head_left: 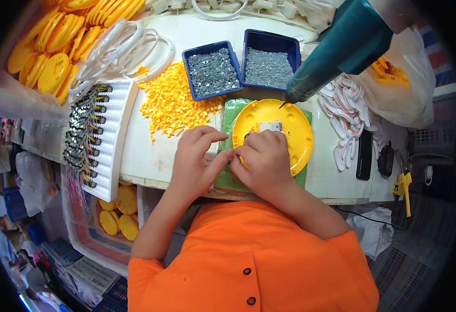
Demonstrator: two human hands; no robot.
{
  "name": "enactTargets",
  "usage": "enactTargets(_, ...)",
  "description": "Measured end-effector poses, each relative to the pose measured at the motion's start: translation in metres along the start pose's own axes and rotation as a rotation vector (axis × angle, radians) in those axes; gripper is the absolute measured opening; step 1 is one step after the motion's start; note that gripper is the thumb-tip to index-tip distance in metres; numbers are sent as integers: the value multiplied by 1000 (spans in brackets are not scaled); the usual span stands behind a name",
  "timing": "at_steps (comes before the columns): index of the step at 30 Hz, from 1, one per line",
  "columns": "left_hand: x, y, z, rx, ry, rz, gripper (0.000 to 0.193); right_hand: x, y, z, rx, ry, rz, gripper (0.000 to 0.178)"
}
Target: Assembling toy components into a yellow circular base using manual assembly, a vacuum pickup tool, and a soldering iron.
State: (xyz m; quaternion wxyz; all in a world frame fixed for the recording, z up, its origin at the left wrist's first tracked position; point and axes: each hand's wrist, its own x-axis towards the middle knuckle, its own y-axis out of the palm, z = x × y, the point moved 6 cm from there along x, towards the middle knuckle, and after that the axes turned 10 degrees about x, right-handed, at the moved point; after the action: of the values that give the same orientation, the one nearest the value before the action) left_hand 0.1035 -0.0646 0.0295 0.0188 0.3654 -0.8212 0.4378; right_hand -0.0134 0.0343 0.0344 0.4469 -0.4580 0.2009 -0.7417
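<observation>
Centrally, a yellow plastic disc (pixel 301 139) lies on a green mat (pixel 233 111) near the front edge of the pale worktop (pixel 147 161). Disc: smooth, glossy, round, with a low rim and small raised fittings near its edge; a small white block (pixel 270 126) sits about mid-disc, partly behind the fingers.

Right hand (pixel 263 158) curls over the disc's near left part, fingers bent, fingertips hidden; cannot tell whether it grips anything. Left hand (pixel 197 161) stands just beside the disc, loosely open, thumb and forefinger apart, thumb tip close against the right hand's fingers.

Teal power screwdriver (pixel 337 54) slants in from upper right, its thin dark bit over the disc's far part; contact unclear.

Beyond the mat, two blue plastic trays, squarish: the left tray (pixel 218 95) holds shiny small metal pieces, the right tray (pixel 270 40) finer grey metal ones. Left of them, a loose heap of tiny, angular yellow plastic pieces (pixel 169 106); then a ridged white foam tray (pixel 117 125) bearing small dark round components with thin multicoloured wires. Smooth white rings (pixel 117 49) lie tangled behind. To the right, a pile of curved white plastic parts (pixel 346 112).
</observation>
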Motion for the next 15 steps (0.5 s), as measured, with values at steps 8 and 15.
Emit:
enactTargets(8, -3, 25, 15, -112, -193, 113, 10, -47, -85, -39, 25, 52, -148, 16)
enactTargets(15, 4, 35, -1, -96, -48, 172, 4, -259, -251, -161, 307, 1098, -1157, 39)
